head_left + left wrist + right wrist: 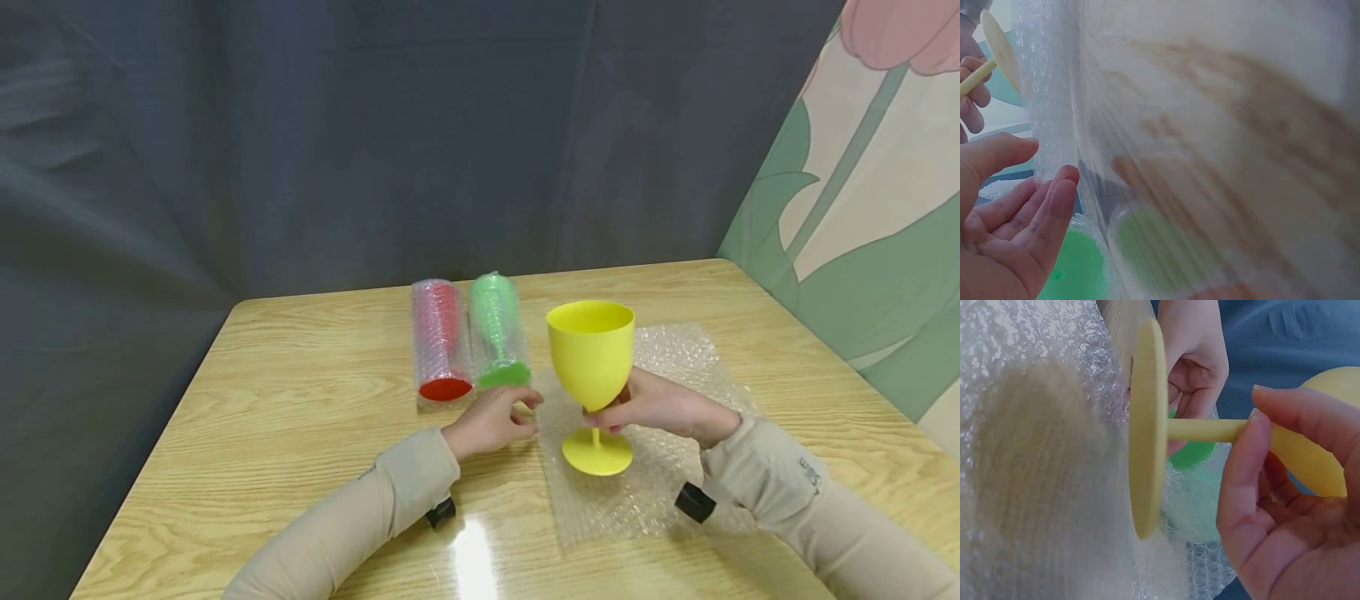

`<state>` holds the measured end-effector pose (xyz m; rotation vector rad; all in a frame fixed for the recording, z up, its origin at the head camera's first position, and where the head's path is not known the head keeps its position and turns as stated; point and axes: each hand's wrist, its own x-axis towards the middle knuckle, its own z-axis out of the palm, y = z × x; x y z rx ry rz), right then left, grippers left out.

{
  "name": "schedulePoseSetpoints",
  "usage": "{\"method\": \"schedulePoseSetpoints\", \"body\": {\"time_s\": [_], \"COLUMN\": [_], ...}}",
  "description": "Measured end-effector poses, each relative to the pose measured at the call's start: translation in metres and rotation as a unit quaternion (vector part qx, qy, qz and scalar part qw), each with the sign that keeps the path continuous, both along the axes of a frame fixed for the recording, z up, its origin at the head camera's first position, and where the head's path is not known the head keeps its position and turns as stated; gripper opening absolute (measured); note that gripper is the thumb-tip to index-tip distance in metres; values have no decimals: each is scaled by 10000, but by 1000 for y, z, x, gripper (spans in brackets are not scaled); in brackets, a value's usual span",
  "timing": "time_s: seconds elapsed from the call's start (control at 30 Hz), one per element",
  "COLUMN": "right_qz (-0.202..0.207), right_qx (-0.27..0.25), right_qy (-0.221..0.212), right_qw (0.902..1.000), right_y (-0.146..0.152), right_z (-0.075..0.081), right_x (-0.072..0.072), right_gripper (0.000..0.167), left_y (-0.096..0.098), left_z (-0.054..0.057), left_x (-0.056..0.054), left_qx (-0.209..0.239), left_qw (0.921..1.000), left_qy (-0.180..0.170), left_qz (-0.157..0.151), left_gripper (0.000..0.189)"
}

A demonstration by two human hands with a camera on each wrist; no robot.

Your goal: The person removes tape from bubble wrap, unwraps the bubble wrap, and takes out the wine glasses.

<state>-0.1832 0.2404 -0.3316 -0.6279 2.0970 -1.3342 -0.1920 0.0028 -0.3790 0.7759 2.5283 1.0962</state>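
Note:
In the head view, my right hand (667,404) holds a yellow goblet (591,358) upright by its stem, over a sheet of bubble wrap (652,492). The right wrist view has the thumb and fingers around the stem (1207,429), just under the bowl, with the round base to the left. My left hand (491,423) is at the left edge of the sheet. Its thumb and loosely bent fingers stand apart, close to the bubble wrap (1054,94) in the left wrist view, with nothing gripped between them.
Behind my left hand lie two bubble-wrapped goblets side by side, a red one (442,333) and a green one (497,321). They rest on the wood-grain table (322,375). A dark curtain (412,150) hangs behind it, and a flower-painted wall (862,208) stands on the right.

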Motion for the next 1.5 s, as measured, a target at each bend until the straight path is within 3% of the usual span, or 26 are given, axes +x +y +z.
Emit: {"method": "schedulePoseSetpoints", "body": {"time_s": [0.57, 0.83, 1.1, 1.5], "right_qz": [-182, -578, -717, -810], "right_qx": [-298, -331, -273, -661], "right_qy": [242, 368, 524, 738], "right_qw": [9991, 9971, 9957, 9918], "right_y": [-2, -2, -4, -4], "right_z": [3, 5, 7, 9], "right_x": [0, 1, 0, -1], "right_gripper": [22, 29, 37, 35], "left_y": [-1, -1, -3, -5], "left_z": [0, -1, -2, -2], "left_x": [2, 1, 0, 1], "left_qx": [-82, -119, -128, -82], "left_qw": [9998, 9999, 9999, 9999], "left_qy": [-165, -41, 62, 76], "left_qz": [111, 53, 51, -21], "left_gripper": [42, 42, 42, 44]}}
